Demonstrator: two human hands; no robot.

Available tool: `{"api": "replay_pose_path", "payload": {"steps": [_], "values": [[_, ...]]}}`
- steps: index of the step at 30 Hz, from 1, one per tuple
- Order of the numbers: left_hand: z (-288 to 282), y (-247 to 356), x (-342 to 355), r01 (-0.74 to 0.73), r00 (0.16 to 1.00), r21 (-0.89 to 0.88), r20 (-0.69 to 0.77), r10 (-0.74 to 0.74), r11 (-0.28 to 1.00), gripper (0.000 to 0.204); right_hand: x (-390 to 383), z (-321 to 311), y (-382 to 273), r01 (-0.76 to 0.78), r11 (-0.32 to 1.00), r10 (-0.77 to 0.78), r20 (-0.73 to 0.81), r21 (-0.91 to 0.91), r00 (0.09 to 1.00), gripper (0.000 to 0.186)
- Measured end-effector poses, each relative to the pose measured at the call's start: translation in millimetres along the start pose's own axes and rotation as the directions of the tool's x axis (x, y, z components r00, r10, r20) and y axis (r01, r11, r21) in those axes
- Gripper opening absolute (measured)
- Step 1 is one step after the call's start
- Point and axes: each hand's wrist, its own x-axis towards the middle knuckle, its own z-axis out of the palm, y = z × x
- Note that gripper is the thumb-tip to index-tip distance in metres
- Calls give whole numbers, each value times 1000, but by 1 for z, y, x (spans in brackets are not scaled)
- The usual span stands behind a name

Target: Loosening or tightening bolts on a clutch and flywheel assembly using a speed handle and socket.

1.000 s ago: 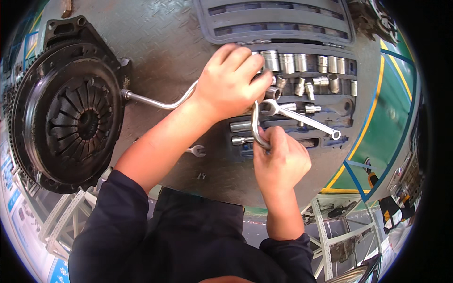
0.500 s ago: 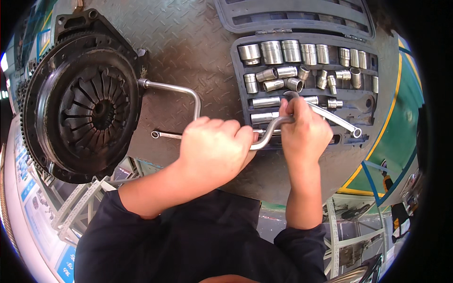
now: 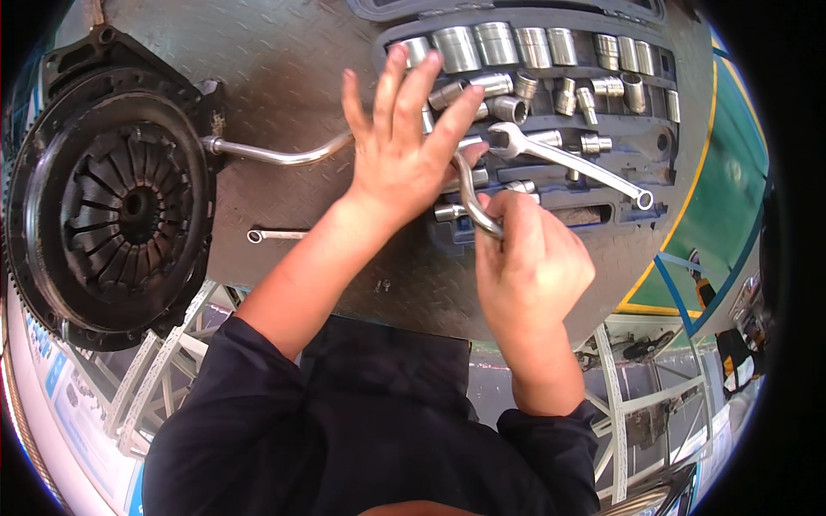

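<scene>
A steel speed brace (image 3: 284, 157), a cranked wrench handle, runs from the edge of a black clutch assembly (image 3: 53, 206) on the left to my hands. My right hand (image 3: 533, 267) is closed around its near end. Over the crank's middle lies my left hand (image 3: 400, 163), fingers spread, its palm against or just above the bar; the contact is hidden. Behind it, an open socket case (image 3: 667, 163) holds several chrome sockets (image 3: 495, 43), some partly covered by my left fingers. A combination wrench (image 3: 585, 168) rests across the case, just beyond my right hand.
A smaller ring-ended wrench (image 3: 280, 235) lies on the metal tread-plate bench (image 3: 258, 198), partly behind my left forearm. A tiny metal piece (image 3: 385, 285) sits nearer me. White metal racks (image 3: 615, 421) stand below the bench edge; green floor (image 3: 731, 155) shows at right.
My left hand has gone from a closed grip to spread fingers and moved away from me. The brace's crank has swung away. My right hand has shifted slightly nearer me, still gripping.
</scene>
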Motion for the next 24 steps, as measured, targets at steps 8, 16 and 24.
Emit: {"api": "replay_pose_path", "payload": {"steps": [8,16,24], "values": [[-37,-16,60,-174,985,-101,-1,175,980,31,-3,29,13,-128,991,128,1,28,992,18],[-116,30,16,79,891,-88,453,-31,993,27,42,29,30,73,991,-92,-160,-116,983,9],[-26,13,-8,41,989,-23,141,-37,999,52,14,4,10,113,986,-121,-62,-124,991,16]]}}
